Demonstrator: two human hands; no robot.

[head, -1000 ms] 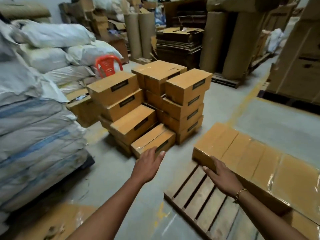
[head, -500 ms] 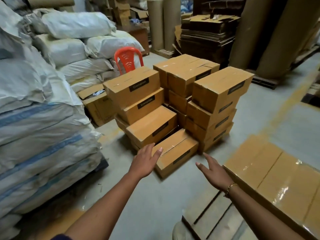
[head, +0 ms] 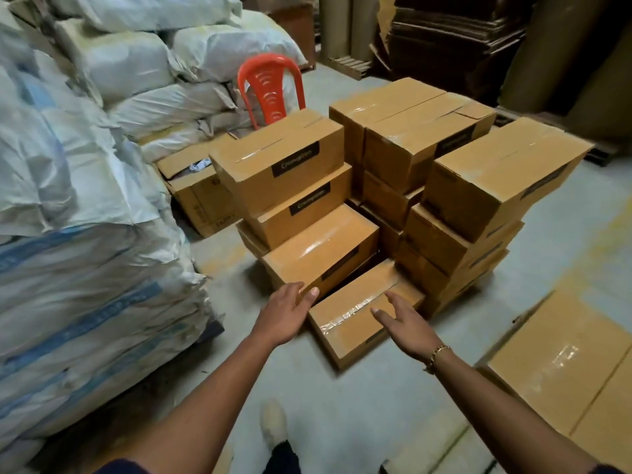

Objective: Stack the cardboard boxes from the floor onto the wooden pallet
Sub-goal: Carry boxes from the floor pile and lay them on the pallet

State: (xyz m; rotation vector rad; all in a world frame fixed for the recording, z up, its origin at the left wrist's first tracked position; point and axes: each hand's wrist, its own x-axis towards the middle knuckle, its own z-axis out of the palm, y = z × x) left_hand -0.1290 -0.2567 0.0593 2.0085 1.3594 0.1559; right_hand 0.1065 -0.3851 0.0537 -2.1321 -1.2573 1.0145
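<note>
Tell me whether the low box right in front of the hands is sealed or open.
Sealed. The low box has its top flaps closed flat, with shiny clear tape running along the centre seam.

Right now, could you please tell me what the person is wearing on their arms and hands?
Both forearms are bare. A gold-coloured chain bracelet circles the right wrist; the left hand shows no jewellery. Dark sleeve edges show near the bottom.

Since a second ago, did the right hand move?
Yes. The right hand left the packed boxes on the right and came leftward to the front floor box; it is now over its taped top.
</note>
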